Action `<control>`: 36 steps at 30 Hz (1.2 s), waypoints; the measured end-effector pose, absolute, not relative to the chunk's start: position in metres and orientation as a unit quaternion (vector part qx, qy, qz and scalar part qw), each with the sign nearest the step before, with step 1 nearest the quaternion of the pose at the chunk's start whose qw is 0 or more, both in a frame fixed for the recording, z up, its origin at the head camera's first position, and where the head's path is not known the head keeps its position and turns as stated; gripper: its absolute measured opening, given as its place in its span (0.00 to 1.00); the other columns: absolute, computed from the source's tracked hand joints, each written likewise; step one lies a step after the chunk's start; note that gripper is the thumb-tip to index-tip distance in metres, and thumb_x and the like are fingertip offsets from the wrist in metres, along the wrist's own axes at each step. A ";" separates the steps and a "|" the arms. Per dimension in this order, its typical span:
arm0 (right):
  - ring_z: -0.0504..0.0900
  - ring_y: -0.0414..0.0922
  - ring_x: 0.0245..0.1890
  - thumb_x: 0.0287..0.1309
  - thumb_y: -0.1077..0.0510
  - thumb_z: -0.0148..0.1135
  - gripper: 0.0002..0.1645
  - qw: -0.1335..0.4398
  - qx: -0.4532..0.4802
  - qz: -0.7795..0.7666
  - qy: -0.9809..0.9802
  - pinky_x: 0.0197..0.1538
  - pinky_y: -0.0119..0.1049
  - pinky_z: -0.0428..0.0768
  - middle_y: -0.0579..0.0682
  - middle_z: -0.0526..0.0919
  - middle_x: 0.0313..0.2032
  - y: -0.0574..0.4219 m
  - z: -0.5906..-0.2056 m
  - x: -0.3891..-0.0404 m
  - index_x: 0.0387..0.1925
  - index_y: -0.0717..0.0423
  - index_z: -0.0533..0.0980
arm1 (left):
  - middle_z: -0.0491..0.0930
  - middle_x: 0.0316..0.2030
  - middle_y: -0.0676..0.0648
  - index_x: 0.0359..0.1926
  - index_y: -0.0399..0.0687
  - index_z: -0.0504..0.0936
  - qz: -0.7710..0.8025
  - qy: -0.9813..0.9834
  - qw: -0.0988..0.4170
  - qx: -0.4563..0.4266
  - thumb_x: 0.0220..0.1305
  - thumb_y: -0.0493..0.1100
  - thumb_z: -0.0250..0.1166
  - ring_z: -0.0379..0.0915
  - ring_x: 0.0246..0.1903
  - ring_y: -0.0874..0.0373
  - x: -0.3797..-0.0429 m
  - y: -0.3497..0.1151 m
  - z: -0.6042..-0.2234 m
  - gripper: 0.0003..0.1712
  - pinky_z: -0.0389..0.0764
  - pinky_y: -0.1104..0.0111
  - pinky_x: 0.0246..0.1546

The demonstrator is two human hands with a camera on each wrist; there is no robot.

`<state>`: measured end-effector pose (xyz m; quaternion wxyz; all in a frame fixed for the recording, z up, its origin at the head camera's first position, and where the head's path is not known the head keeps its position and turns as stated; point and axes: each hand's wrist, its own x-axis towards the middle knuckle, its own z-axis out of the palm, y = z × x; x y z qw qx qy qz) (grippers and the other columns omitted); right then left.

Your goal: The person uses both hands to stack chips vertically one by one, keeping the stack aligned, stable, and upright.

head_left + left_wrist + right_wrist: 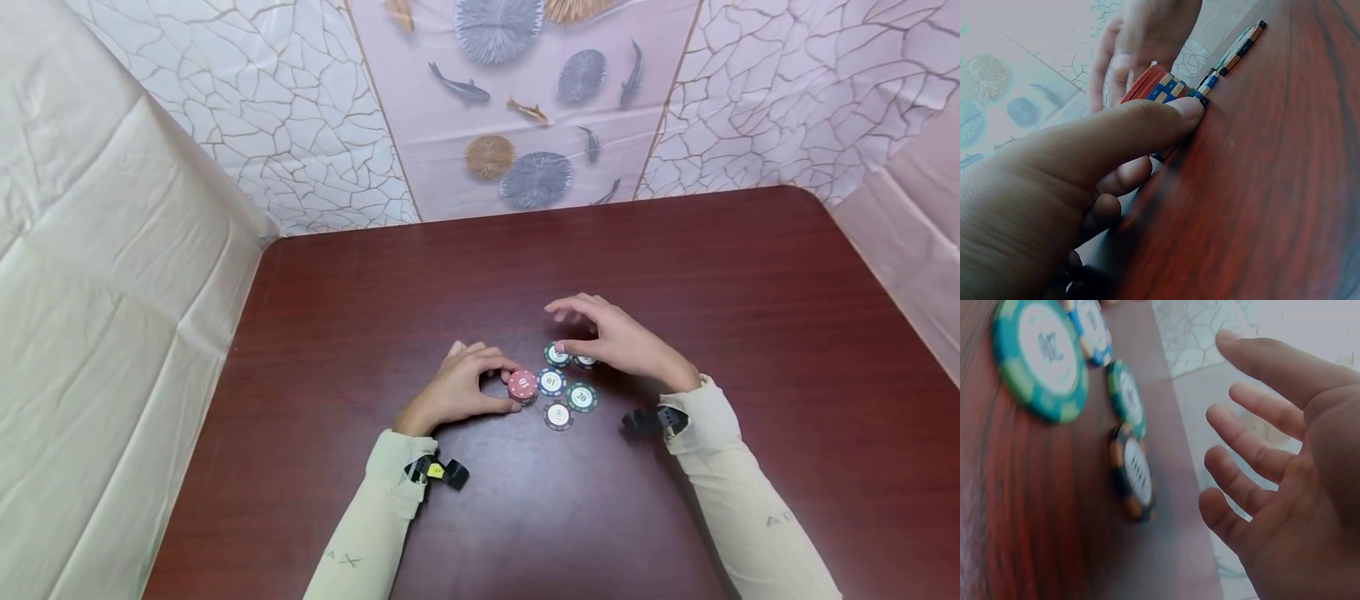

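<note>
My left hand [467,385] pinches a short stack of poker chips [522,385] between thumb and fingers. The top chip is red; in the left wrist view the stack [1159,87] shows red edges above blue and white ones, and the thumb lies along its side. My right hand [617,340] hovers over the far chips with fingers spread and nothing held, as the right wrist view shows its bare palm [1310,481]. Beneath it lie a green chip [556,358] and a black-edged chip [586,363], partly covered by the hand.
Right of the stack a blue chip [552,382] lies flat, with a green chip [581,397] and a dark-rimmed chip [558,416] nearer to me. They rest on a dark red wooden table [345,317]. A patterned cloth [525,108] hangs behind its far edge.
</note>
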<state>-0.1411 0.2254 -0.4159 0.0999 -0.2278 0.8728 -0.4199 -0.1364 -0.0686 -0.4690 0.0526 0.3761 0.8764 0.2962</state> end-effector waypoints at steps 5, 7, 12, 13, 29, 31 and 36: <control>0.70 0.54 0.58 0.64 0.59 0.75 0.32 0.109 -0.226 -0.401 0.881 0.60 0.55 0.71 0.56 0.79 0.59 0.229 -0.423 -0.147 0.68 0.55 0.76 | 0.81 0.38 0.67 0.55 0.63 0.90 0.295 0.878 0.053 0.373 0.53 0.61 0.81 0.68 0.40 0.68 -0.136 -0.073 -0.468 0.27 0.61 0.64 0.46; 0.70 0.53 0.56 0.62 0.59 0.76 0.32 0.113 -0.226 -0.387 0.887 0.59 0.52 0.70 0.55 0.79 0.57 0.229 -0.427 -0.148 0.66 0.55 0.77 | 0.82 0.39 0.67 0.55 0.63 0.90 0.294 0.879 0.051 0.372 0.53 0.61 0.81 0.68 0.40 0.68 -0.136 -0.074 -0.468 0.27 0.61 0.64 0.46; 0.69 0.51 0.53 0.61 0.56 0.77 0.30 0.127 -0.232 -0.359 0.895 0.56 0.49 0.69 0.52 0.80 0.53 0.228 -0.437 -0.147 0.64 0.51 0.81 | 0.83 0.41 0.67 0.55 0.65 0.90 0.293 0.881 0.050 0.367 0.52 0.61 0.82 0.68 0.40 0.69 -0.134 -0.075 -0.471 0.28 0.61 0.64 0.46; 0.69 0.50 0.53 0.61 0.56 0.77 0.29 0.130 -0.231 -0.357 0.896 0.56 0.49 0.69 0.51 0.80 0.53 0.227 -0.439 -0.146 0.64 0.51 0.81 | 0.83 0.41 0.67 0.54 0.65 0.89 0.294 0.881 0.053 0.366 0.52 0.61 0.82 0.68 0.40 0.68 -0.133 -0.075 -0.472 0.28 0.60 0.64 0.46; 0.70 0.47 0.48 0.60 0.54 0.79 0.20 0.102 -0.241 -0.330 0.907 0.55 0.50 0.65 0.47 0.81 0.48 0.231 -0.442 -0.141 0.53 0.48 0.84 | 0.80 0.38 0.68 0.55 0.64 0.90 0.301 0.875 0.056 0.375 0.53 0.61 0.81 0.68 0.40 0.68 -0.134 -0.069 -0.470 0.27 0.60 0.64 0.47; 0.71 0.47 0.48 0.60 0.55 0.79 0.22 0.099 -0.247 -0.321 0.909 0.55 0.51 0.65 0.46 0.81 0.47 0.230 -0.442 -0.141 0.54 0.48 0.82 | 0.81 0.38 0.69 0.54 0.64 0.90 0.301 0.875 0.055 0.376 0.53 0.61 0.81 0.68 0.40 0.69 -0.135 -0.069 -0.471 0.27 0.60 0.65 0.46; 0.74 0.46 0.47 0.61 0.55 0.77 0.24 0.099 -0.263 -0.313 0.907 0.52 0.49 0.62 0.43 0.80 0.43 0.228 -0.438 -0.142 0.57 0.47 0.79 | 0.81 0.39 0.68 0.55 0.64 0.90 0.300 0.876 0.055 0.373 0.53 0.61 0.82 0.68 0.40 0.69 -0.136 -0.069 -0.470 0.27 0.60 0.65 0.46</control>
